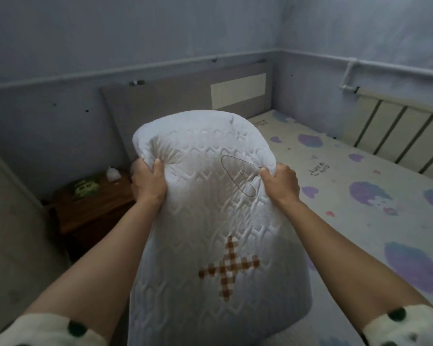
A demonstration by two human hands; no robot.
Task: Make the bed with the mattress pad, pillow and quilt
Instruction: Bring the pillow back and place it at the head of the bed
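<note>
A white quilted pillow [210, 208] with a brown checked cross and a stitched outline hangs in the air in front of me, held upright over the bed's left edge. My left hand [149, 182] grips its left side, fingers curled into the fabric. My right hand [281, 182] grips its right side the same way. Behind and to the right lies the bed with a cream sheet printed with purple blobs [360, 196]. No quilt shows in this view.
A grey headboard [175, 101] stands against the far wall. A dark wooden nightstand [93, 208] with small objects on it sits left of the bed. A radiator [395, 136] runs along the right wall. A pale panel [8, 221] stands at the left.
</note>
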